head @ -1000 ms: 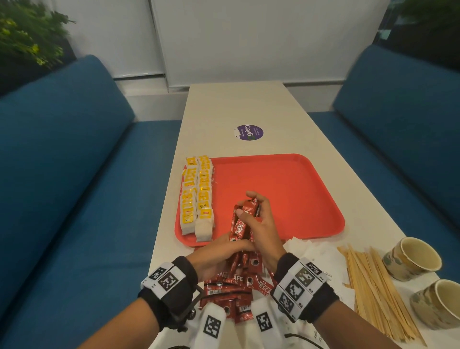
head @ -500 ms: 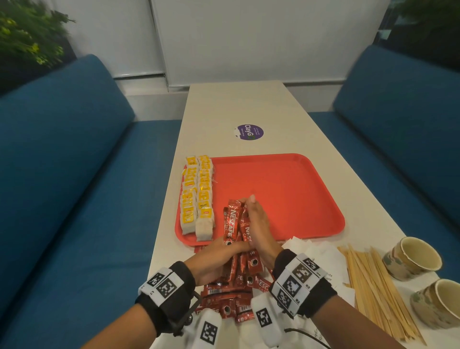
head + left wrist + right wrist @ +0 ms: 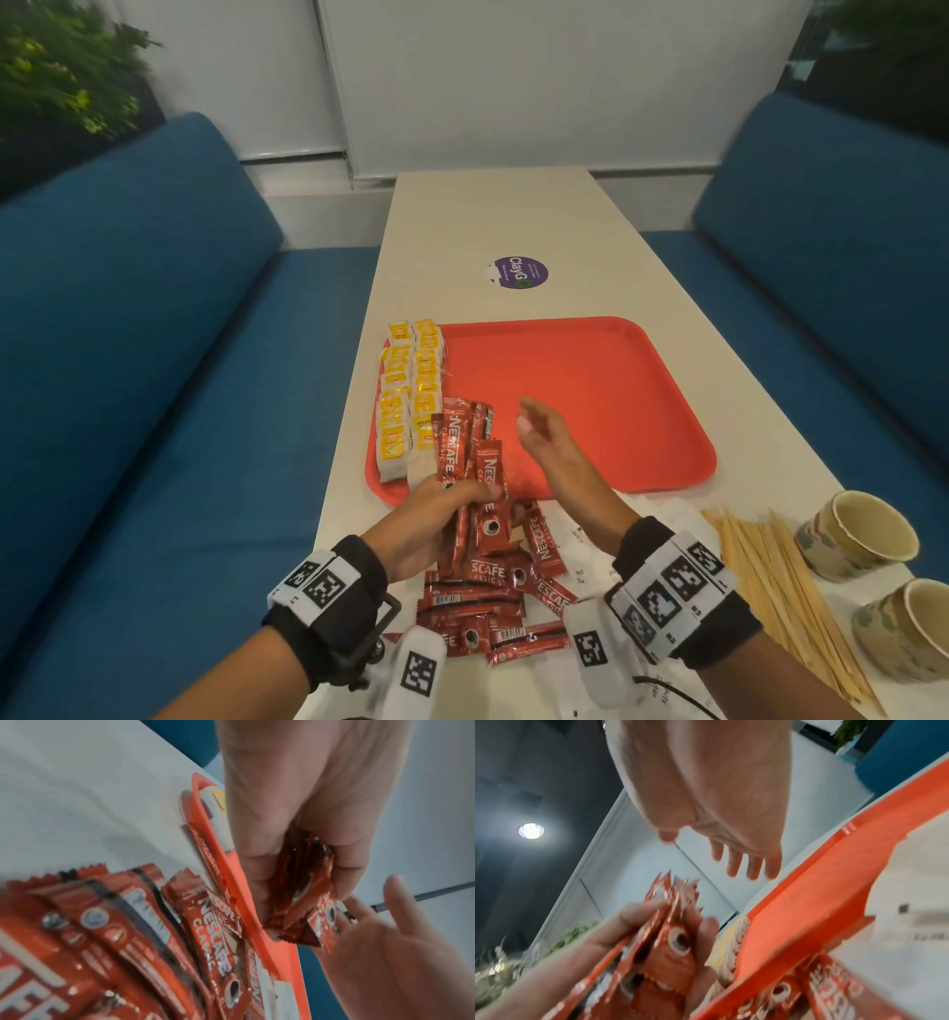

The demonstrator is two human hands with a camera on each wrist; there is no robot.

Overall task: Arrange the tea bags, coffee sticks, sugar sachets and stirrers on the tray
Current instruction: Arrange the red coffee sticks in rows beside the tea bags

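My left hand (image 3: 452, 501) grips a bundle of red coffee sticks (image 3: 464, 452) by their lower ends, fanned upright over the near left corner of the red tray (image 3: 590, 390). The same bundle (image 3: 306, 892) shows pinched between thumb and fingers in the left wrist view. My right hand (image 3: 539, 437) hovers just right of the bundle with straight fingers (image 3: 752, 866), holding nothing. Yellow tea bags (image 3: 411, 390) lie in two rows along the tray's left edge. More coffee sticks (image 3: 493, 591) are heaped on the table in front of the tray.
White sugar sachets (image 3: 590, 534) lie under and right of the heap. Wooden stirrers (image 3: 775, 580) are spread at the right, beside two paper cups (image 3: 852, 534). A purple sticker (image 3: 518, 272) sits beyond the tray. Blue benches flank the table.
My right hand let go of the coffee sticks and drew off to the right, fingers straightening. The left hand kept the bundle, which now fans out more.
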